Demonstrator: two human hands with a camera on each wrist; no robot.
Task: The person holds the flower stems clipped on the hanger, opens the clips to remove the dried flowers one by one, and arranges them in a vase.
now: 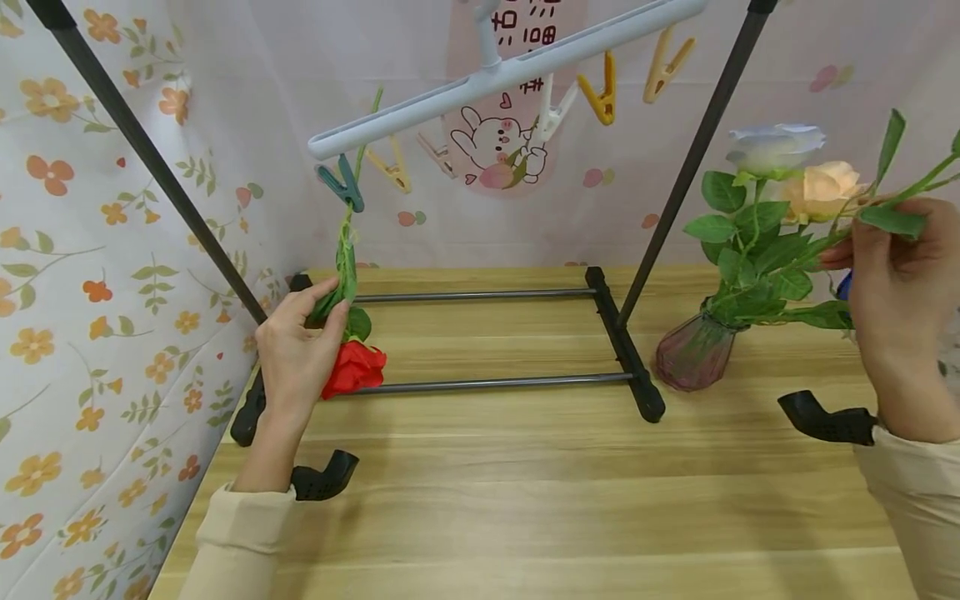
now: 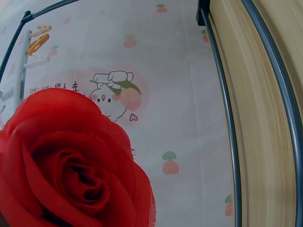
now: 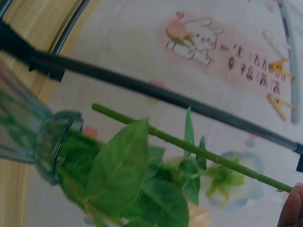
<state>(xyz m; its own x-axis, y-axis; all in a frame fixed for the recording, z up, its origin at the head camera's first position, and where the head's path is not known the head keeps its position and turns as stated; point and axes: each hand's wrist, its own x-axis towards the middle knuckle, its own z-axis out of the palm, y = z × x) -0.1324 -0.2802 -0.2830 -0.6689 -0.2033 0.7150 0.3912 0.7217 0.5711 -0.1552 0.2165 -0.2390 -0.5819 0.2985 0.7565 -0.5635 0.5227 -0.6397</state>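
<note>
A red rose hangs head down from a blue clothespin at the left end of a white hanger bar. My left hand pinches its leafy stem just above the bloom, between thumb and fingers. In the left wrist view the red bloom fills the lower left corner. At the right, my right hand pinches a green flower stem, whose cut end points toward the vase in the right wrist view. Beside this hand, a purple glass vase holds a white-blue rose and a peach rose.
Several yellow and white clothespins hang along the bar. Below stands a black rack frame with slanting poles on a wooden table. A flowered curtain borders the left side, and a printed cloth hangs behind.
</note>
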